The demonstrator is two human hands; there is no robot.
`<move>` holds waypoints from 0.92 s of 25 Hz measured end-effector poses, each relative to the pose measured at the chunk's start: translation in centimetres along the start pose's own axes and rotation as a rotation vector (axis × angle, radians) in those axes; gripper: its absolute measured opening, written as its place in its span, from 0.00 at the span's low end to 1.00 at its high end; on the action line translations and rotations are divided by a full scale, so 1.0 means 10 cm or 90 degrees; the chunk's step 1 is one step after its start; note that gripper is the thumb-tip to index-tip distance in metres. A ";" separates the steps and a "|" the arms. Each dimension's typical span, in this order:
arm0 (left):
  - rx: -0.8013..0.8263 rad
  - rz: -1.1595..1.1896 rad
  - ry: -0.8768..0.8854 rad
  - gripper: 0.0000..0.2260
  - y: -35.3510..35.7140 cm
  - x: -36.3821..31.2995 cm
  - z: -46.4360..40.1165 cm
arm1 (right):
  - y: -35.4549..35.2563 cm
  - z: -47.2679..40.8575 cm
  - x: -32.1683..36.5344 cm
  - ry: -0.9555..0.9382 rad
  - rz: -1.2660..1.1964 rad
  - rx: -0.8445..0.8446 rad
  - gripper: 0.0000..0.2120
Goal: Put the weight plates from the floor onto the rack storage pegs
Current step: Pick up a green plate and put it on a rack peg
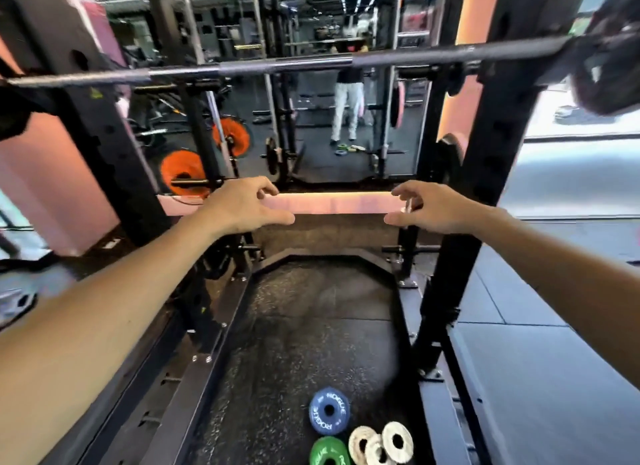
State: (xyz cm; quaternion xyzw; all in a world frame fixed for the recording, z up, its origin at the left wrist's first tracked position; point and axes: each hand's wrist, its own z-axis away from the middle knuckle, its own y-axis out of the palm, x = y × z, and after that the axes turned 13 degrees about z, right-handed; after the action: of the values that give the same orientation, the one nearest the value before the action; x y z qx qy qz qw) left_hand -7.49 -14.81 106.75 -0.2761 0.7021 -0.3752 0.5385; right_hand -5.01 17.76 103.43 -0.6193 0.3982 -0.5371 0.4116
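Small weight plates lie on the black rubber floor at the bottom of the head view: a blue plate (pixel 328 411), a green plate (pixel 328 451) below it, and white plates (pixel 381 443) overlapping to their right. My left hand (pixel 242 204) and my right hand (pixel 431 206) are both stretched out in front of me at chest height, fingers relaxed and spread, holding nothing. They hover well above and beyond the plates. Short black storage pegs (pixel 393 249) stick out low on the rack's rear uprights.
I stand inside a black power rack (pixel 485 173). A barbell (pixel 277 67) crosses at head height. A mirror ahead reflects a person (pixel 346 107) and more plates. Orange plates (pixel 183 170) sit on pegs at the left. Grey floor tiles lie right.
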 end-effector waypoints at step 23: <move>0.313 0.072 -0.079 0.32 3.91 2.85 -1.10 | 4.54 -0.84 -1.26 0.192 -0.024 0.181 0.30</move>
State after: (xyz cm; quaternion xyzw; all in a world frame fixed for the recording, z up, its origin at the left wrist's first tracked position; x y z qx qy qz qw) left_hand -25.04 -12.74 60.33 -0.1194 0.5699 -0.4863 0.6515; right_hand -16.96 13.26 57.28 -0.4748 0.3640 -0.6821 0.4205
